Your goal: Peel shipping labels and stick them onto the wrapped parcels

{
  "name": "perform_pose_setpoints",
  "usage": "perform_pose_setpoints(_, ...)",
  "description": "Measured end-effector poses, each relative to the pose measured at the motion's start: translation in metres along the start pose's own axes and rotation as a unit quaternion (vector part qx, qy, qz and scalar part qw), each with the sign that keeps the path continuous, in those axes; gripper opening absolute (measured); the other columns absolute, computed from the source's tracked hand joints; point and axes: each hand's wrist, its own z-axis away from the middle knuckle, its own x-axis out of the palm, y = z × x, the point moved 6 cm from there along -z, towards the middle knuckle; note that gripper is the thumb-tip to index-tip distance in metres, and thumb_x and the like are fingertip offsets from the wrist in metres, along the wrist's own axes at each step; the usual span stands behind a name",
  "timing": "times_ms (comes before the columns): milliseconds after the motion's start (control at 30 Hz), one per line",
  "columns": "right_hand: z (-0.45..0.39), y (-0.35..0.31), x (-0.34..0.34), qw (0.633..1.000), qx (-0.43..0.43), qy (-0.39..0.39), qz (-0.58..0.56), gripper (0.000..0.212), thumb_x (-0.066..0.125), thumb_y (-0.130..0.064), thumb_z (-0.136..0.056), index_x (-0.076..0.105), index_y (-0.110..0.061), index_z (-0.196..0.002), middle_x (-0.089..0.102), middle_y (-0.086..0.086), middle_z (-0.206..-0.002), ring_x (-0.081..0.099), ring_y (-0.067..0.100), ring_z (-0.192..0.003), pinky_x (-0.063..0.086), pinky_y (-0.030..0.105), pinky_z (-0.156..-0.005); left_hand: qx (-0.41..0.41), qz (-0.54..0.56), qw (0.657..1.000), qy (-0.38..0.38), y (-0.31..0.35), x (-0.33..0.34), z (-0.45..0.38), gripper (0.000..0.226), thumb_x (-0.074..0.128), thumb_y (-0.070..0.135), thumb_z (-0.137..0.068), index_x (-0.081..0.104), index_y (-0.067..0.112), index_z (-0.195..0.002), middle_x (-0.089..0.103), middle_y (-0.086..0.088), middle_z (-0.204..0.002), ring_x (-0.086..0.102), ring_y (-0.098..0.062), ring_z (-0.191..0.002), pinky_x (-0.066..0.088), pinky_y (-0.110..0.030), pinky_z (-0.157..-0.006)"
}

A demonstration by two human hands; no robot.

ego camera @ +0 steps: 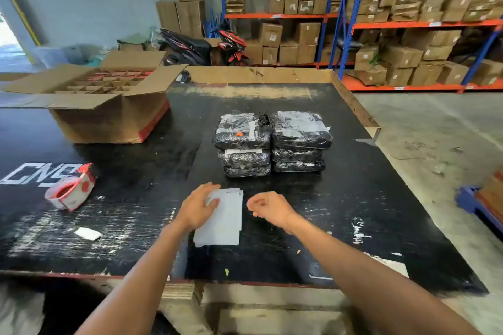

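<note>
Centrally on the scuffed black desk (353,198), the left hand (197,208) lies flat and open on the labels (224,221) near the front edge; the right hand (268,209), loosely curled and empty, hovers just beside them. Behind stand stacked parcels (272,141), with an open carton (109,100) toward the far left corner, a tape dispenser (72,189) near the left edge, and warehouse racking (381,16) beyond.

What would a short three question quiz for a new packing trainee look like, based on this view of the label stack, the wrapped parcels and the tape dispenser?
1. True or false: the left hand rests on the stack of shipping labels.
2. Which lies nearest the label stack? A. the open cardboard box B. the wrapped parcels C. the tape dispenser
3. Fill in: the right hand holds ____.

Key
1. True: its fingers lie on the top sheet.
2. B: the parcels sit just beyond the stack; the tape dispenser and box are far left.
3. Nothing: it hovers beside the stack, fingers loosely curled.
</note>
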Motion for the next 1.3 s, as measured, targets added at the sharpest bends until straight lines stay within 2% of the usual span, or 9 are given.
perform_pose_setpoints(200, -0.016, -0.008, 0.030, 0.993, 0.056, 0.103, 0.003, 0.044, 0.071, -0.042, -0.089, 0.074, 0.001, -0.089, 0.076, 0.016, -0.097, 0.070, 0.030, -0.097, 0.055, 0.044, -0.089, -0.041, -0.143, 0.986, -0.069, -0.016, 0.030, 0.025, 0.058, 0.021, 0.054, -0.104, 0.007, 0.039, -0.158, -0.006, 0.009, -0.167, -0.008, -0.013, -0.154, -0.013, -0.049, -0.121)
perform_pose_setpoints(333, -0.024, 0.001, 0.033, 0.986, 0.099, 0.133, 0.012, 0.033, 0.080, -0.042, -0.081, 0.063, -0.021, -0.063, 0.077, 0.007, -0.093, 0.069, 0.025, -0.092, 0.057, 0.041, -0.087, -0.031, -0.184, 0.981, -0.054, -0.018, 0.035, 0.027, 0.059, 0.011, 0.057, -0.102, -0.002, 0.040, -0.157, -0.010, 0.012, -0.166, -0.008, -0.011, -0.154, -0.016, -0.051, -0.121)
perform_pose_setpoints(500, -0.038, 0.020, 0.030, 0.978, 0.139, 0.149, -0.040, 0.019, 0.085, -0.036, -0.077, 0.072, -0.023, -0.080, 0.076, 0.001, -0.097, 0.070, 0.020, -0.095, 0.057, 0.033, -0.086, -0.029, -0.185, 0.981, -0.040, -0.021, 0.036, 0.029, 0.058, 0.008, 0.054, -0.103, -0.005, 0.038, -0.158, -0.009, 0.016, -0.165, -0.007, -0.008, -0.153, -0.013, -0.049, -0.122)
perform_pose_setpoints(600, -0.040, 0.021, 0.030, 0.978, 0.139, 0.145, -0.050, 0.022, 0.081, -0.036, -0.081, 0.063, -0.026, -0.074, 0.074, 0.003, -0.098, 0.069, 0.023, -0.095, 0.057, 0.035, -0.086, -0.031, -0.169, 0.985, -0.026, -0.021, 0.034, 0.029, 0.057, 0.006, 0.048, -0.105, -0.007, 0.032, -0.158, -0.007, 0.016, -0.166, -0.006, -0.007, -0.153, -0.012, -0.048, -0.123)
perform_pose_setpoints(833, -0.041, 0.045, 0.020, 0.966, 0.139, 0.091, -0.199, 0.027, 0.069, -0.018, -0.092, 0.046, -0.016, -0.078, 0.067, 0.021, -0.112, 0.067, 0.031, -0.096, 0.054, 0.049, -0.096, -0.035, -0.193, 0.980, -0.040, -0.024, 0.037, 0.027, 0.057, 0.008, 0.046, -0.106, -0.002, 0.028, -0.159, -0.008, 0.014, -0.166, -0.008, -0.008, -0.153, -0.013, -0.047, -0.123)
perform_pose_setpoints(967, -0.021, 0.063, -0.006, 0.942, 0.143, 0.072, -0.294, 0.011, 0.062, -0.005, -0.097, 0.058, -0.009, -0.106, 0.071, 0.015, -0.114, 0.070, 0.032, -0.105, 0.054, 0.050, -0.099, -0.055, -0.186, 0.979, -0.059, -0.022, 0.033, 0.022, 0.057, 0.018, 0.044, -0.106, 0.008, 0.027, -0.160, 0.001, 0.010, -0.168, -0.004, -0.014, -0.155, -0.010, -0.051, -0.123)
perform_pose_setpoints(1100, -0.010, 0.069, -0.042, 0.932, 0.118, 0.077, -0.334, 0.027, 0.061, -0.002, -0.097, 0.059, -0.012, -0.122, 0.071, 0.014, -0.114, 0.071, 0.026, -0.097, 0.061, 0.038, -0.075, -0.059, -0.251, 0.966, -0.017, 0.005, 0.019, 0.007, 0.057, 0.037, 0.035, -0.101, 0.025, 0.022, -0.155, 0.016, 0.002, -0.166, 0.002, -0.021, -0.155, -0.010, -0.055, -0.119)
perform_pose_setpoints(1233, -0.002, 0.057, -0.067, 0.930, 0.081, 0.065, -0.352, 0.027, 0.059, -0.003, -0.097, 0.059, -0.013, -0.123, 0.073, 0.013, -0.114, 0.072, 0.027, -0.101, 0.062, 0.037, -0.073, 0.026, -0.134, 0.986, 0.095, 0.066, 0.015, -0.009, 0.036, 0.045, 0.032, -0.101, 0.061, 0.017, -0.130, 0.057, -0.004, -0.136, 0.047, -0.024, -0.131, 0.032, -0.043, -0.110)
perform_pose_setpoints(1300, 0.004, 0.051, -0.078, 0.934, 0.056, 0.049, -0.350, 0.029, 0.060, -0.002, -0.097, 0.058, -0.012, -0.124, 0.073, 0.014, -0.116, 0.071, 0.030, -0.106, 0.062, 0.039, -0.077, 0.009, 0.041, 0.998, 0.041, 0.096, 0.031, -0.013, 0.033, 0.042, 0.038, -0.104, 0.066, 0.016, -0.097, 0.066, 0.001, -0.104, 0.060, -0.020, -0.104, 0.043, -0.037, -0.091)
